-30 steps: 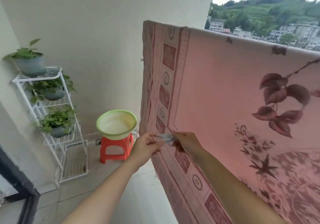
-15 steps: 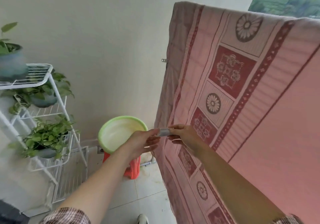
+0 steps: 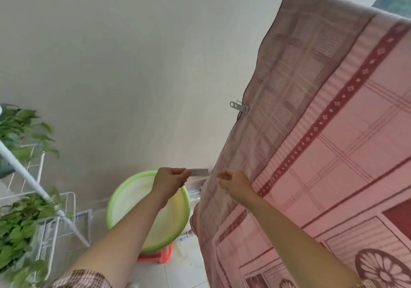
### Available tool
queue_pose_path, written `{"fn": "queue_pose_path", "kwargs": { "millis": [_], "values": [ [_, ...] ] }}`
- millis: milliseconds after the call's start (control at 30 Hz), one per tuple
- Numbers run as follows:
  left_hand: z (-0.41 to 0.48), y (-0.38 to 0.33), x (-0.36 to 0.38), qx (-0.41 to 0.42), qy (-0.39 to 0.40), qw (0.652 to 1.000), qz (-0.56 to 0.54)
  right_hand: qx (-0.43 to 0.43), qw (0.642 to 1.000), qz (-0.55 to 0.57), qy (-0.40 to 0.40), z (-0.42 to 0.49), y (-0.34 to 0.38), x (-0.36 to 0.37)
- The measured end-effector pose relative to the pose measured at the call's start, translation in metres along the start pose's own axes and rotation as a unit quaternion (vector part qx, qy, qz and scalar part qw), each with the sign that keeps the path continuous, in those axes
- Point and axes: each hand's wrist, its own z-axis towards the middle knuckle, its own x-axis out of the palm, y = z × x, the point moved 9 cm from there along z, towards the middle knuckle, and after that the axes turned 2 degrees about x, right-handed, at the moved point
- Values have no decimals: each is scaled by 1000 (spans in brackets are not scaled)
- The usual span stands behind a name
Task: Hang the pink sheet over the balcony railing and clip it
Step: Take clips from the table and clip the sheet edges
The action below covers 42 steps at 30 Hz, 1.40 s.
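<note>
The pink patterned sheet [image 3: 322, 132] hangs draped over the railing, which it hides, and fills the right half of the view. A metal clip [image 3: 239, 107] sits on its left edge, higher up. My left hand [image 3: 170, 182] pinches a second clear clip [image 3: 199, 172] just left of the sheet's edge. My right hand [image 3: 235, 184] pinches that left edge of the sheet at the same height, a short gap from the clip's tip.
A green basin [image 3: 124, 201] rests on a red stool [image 3: 160, 255] below my hands. A white wire plant rack [image 3: 44, 198] with leafy potted plants [image 3: 15, 232] stands at the left. A plain wall lies behind, tiled floor below.
My head has moved closer to the sheet's left edge and turned up. The clip passed fully into my left hand; my right hand let go of it and took the sheet's edge.
</note>
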Motion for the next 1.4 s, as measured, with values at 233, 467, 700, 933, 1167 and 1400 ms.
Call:
{"fn": "queue_pose_path", "kwargs": {
  "millis": [233,467,700,933,1167,1400],
  "values": [
    [118,-7,-18,41,29,995,88,-12,967,-253,-4,77,24,36],
    [195,-5,-16,44,58,993,97,-146,755,-639,15,138,66,65],
    [229,3,7,30,99,994,36,95,636,-749,161,185,47,31],
    [241,40,22,-1,163,987,17,266,678,-650,218,201,9,18],
    [253,74,28,-50,184,982,-7,276,761,-543,223,206,-21,42],
    [260,104,38,-59,197,979,-3,249,786,-541,166,220,-20,47]
  ]
}}
